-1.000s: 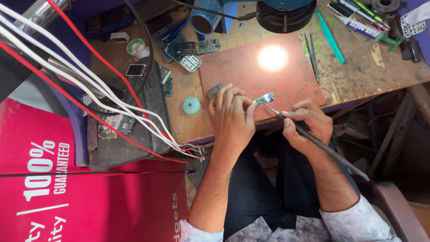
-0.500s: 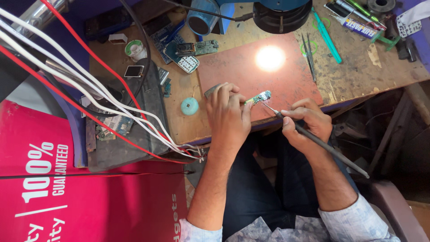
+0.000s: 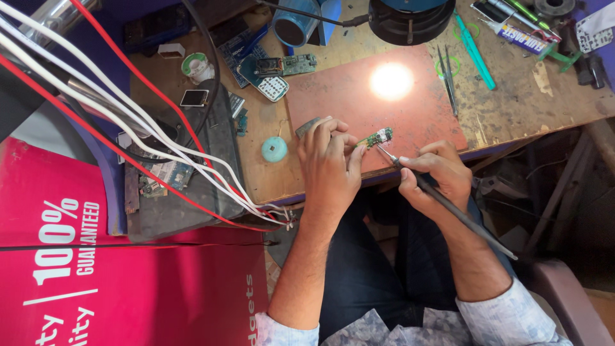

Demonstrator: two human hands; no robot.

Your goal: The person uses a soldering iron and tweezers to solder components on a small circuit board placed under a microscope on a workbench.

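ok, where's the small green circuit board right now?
Head view, centre: the small green circuit board is pinched in the left hand over the red mat, with the right hand's soldering iron tip at it.

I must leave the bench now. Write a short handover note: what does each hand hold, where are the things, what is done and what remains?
Left hand: pinches a small green circuit board by its end, held over the red mat.
Right hand: grips a soldering iron like a pen; its tip is at the board's edge.
Nearby: round teal item left of the left hand, tweezers on the mat's right edge, other boards further back.
Done: board picked up, iron brought to it.
Left: the work at the tip is under way; the joint is too small to judge.
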